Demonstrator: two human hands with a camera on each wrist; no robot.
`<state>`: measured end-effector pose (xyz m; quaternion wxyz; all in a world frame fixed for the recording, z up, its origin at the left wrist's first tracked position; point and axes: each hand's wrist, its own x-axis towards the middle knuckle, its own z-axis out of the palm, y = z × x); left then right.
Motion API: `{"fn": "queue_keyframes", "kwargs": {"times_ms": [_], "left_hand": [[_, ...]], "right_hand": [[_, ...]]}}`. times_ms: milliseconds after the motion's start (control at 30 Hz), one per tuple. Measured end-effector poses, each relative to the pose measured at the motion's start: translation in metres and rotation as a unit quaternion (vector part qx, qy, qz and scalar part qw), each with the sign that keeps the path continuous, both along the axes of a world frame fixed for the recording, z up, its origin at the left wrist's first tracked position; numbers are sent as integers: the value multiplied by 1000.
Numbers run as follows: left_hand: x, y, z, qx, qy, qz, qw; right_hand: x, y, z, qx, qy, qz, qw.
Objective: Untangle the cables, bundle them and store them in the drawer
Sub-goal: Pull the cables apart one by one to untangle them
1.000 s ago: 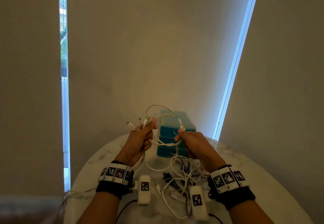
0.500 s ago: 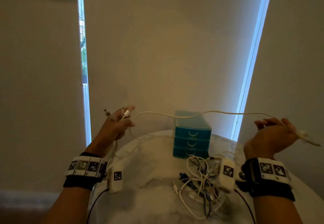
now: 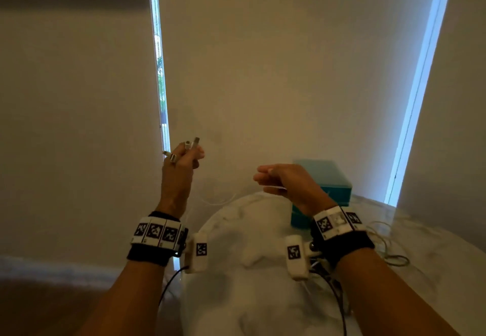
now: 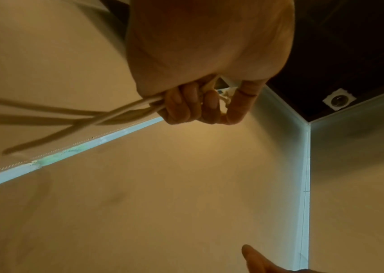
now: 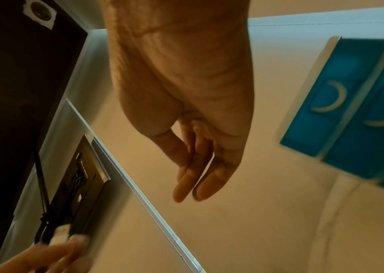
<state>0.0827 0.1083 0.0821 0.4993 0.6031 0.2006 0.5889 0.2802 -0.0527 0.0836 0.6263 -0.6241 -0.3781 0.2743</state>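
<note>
My left hand (image 3: 193, 154) is raised left of the table and grips several white cables (image 4: 116, 112), its fingers curled round them. Their metal connector ends (image 3: 196, 141) poke up past the fingers, and the strands trail down toward the table edge. My right hand (image 3: 263, 177) hovers in the middle with straight, relaxed fingers (image 5: 186, 186) pointing left toward the left hand; nothing shows in it. The teal drawer unit (image 3: 328, 185) stands at the back of the table, right behind the right hand, drawers (image 5: 361, 110) closed. More tangled cables (image 3: 384, 246) lie by my right wrist, partly hidden.
The round white marble table (image 3: 249, 296) fills the lower middle. Beige roller blinds stand close behind it, with bright window gaps left and right. Black camera leads hang from both wrists.
The right hand let go of the cable end it had stretched far to the right and came back to the middle, fingers straight. The left hand keeps its cables and is raised higher.
</note>
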Motion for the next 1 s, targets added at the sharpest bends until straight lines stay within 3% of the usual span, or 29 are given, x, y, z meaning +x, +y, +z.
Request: {"fn": "queue_keyframes", "kwargs": {"times_ms": [133, 233, 433, 700, 800, 933, 1000], "left_hand": [[32, -21, -16, -10, 151, -151, 977], [68, -43, -37, 83, 308, -217, 923], [132, -77, -79, 203, 475, -200, 833], [170, -106, -96, 278, 561, -164, 762], [177, -112, -97, 286, 521, -174, 785], [182, -102, -106, 158, 379, -229, 882], [184, -102, -110, 80, 319, -238, 914]], "right_hand": [[-6, -36, -11, -24, -83, 30, 996], [-1, -55, -25, 33, -108, -12, 993], [17, -86, -79, 58, -117, -98, 987], [25, -100, -108, 107, -67, -167, 978], [32, -106, -107, 111, -84, -178, 974], [45, -128, -93, 107, -68, -171, 977], [56, -144, -85, 52, -135, -208, 967]]}}
